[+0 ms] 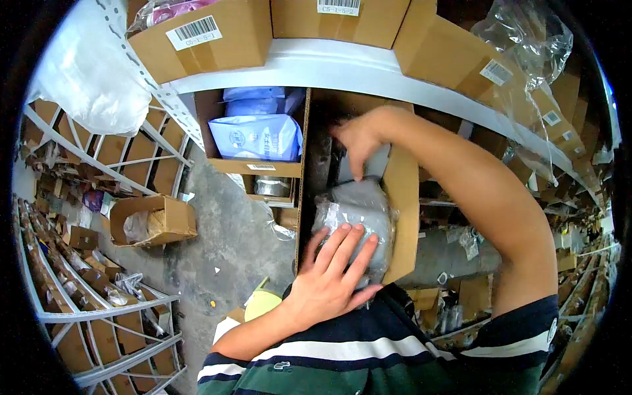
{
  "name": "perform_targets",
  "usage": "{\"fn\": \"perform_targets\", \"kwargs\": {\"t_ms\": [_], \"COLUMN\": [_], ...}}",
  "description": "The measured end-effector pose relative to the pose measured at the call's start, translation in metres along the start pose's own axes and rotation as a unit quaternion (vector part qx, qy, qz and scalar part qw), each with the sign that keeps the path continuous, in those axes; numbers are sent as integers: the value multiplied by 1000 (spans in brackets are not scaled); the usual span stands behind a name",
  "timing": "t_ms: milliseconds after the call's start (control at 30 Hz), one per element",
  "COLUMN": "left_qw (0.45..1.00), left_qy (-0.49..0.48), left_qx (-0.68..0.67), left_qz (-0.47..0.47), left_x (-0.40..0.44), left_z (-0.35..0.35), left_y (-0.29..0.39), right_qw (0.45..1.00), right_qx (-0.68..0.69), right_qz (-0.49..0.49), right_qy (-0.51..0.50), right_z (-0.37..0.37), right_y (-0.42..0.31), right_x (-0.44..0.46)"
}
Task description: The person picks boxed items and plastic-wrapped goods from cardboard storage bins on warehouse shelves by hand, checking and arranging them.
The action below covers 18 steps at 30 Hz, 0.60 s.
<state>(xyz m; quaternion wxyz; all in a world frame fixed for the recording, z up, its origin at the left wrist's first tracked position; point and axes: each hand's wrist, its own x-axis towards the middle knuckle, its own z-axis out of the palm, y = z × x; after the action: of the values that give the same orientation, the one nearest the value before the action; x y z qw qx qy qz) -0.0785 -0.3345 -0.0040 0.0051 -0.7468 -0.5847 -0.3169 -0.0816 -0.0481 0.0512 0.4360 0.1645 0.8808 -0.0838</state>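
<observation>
An open cardboard box stands in front of me, partly pulled out from the shelf. Grey items in clear plastic wrap lie in its near part. My left hand rests on this wrapped bundle, its fingers spread. Deeper in the box is my right hand, bent downward over a flat grey item; its thumb points at that item. Some of its fingertips are lost in the dark interior, so what they touch cannot be made out.
Left of the box, another box holds blue packages. Labelled cartons line the white shelf beam above. A cardboard box stands on the floor at left. Clear plastic hangs at upper right.
</observation>
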Motion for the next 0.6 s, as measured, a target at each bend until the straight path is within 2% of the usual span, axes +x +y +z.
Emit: {"fn": "perform_targets", "kwargs": {"t_ms": [33,133,233,300,367,400,467,567,600], "left_qw": [1000,1000,999,999,999,999,999,999,999], "left_qy": [-4,-5,-6,8,18,20,22,21,18], "left_qx": [-5,-8,-39,-38,-37,-35,-31,-36,-38], "left_qz": [-1,-2,-6,-2,6,0,-6,-5,-7], "left_x": [1,2,6,9,13,16,17,13,12], "left_z": [0,-2,-8,-6,-6,-6,-5,-1,0], "left_y": [0,1,1,0,-1,-1,0,-1,-1], "right_qw": [1000,991,990,992,989,989,997,998,997], "right_qx": [-3,-82,-45,-44,-93,-93,-45,-36,-2], "right_qz": [1,8,10,11,93,94,54,47,59], "right_qy": [0,110,132,119,68,69,-22,6,-56], "right_z": [2,15,22,18,15,13,4,2,-3], "right_y": [-4,-15,-23,-24,-25,-23,-18,-14,-14], "right_x": [-6,-26,-47,-52,-45,-38,-27,-20,-16]}}
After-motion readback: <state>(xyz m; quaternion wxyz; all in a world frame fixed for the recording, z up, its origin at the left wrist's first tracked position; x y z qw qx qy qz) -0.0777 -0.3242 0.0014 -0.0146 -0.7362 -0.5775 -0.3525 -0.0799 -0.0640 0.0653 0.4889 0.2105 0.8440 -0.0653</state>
